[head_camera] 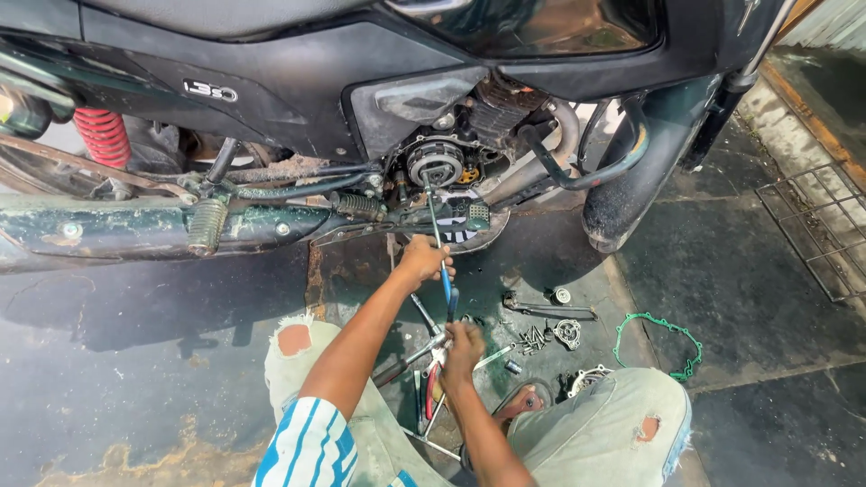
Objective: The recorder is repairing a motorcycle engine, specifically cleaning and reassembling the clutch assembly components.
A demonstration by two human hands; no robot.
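Beneath the black motorcycle (298, 72), in the head view, the engine side stands open and the round clutch assembly (436, 162) shows bare metal. A long screwdriver (437, 239) with a blue grip runs from the person's hands up to the lower edge of that assembly; its tip sits at or just under the clutch, though whether it is seated in anything is too small to tell. The left hand (424, 260) is wrapped closed around the shaft just above the blue grip. The right hand (462, 347) lies lower, near the butt of the grip, fingers curled together over the cluster of tools on the ground; what exactly it grasps cannot be told, since hand and tools overlap.

Around the knees lies a scatter of loose parts: bolts (534, 338), a small gear-like piece (568, 332), a wrench (550, 311), and a green gasket (658, 347) flat on the dark stone floor (767, 298), apart from the rest. A red shock spring (102, 135) shows at the rear, and the exhaust pipe (135, 230) runs just beside the work.

The risks, as I judge them: the long shaft could slip off the clutch under force and gouge the housing or jab a knuckle, because the grip is far from the tip. Small bolts lying loose near the foot could be kicked away, and the thin gasket could be stepped on and torn.
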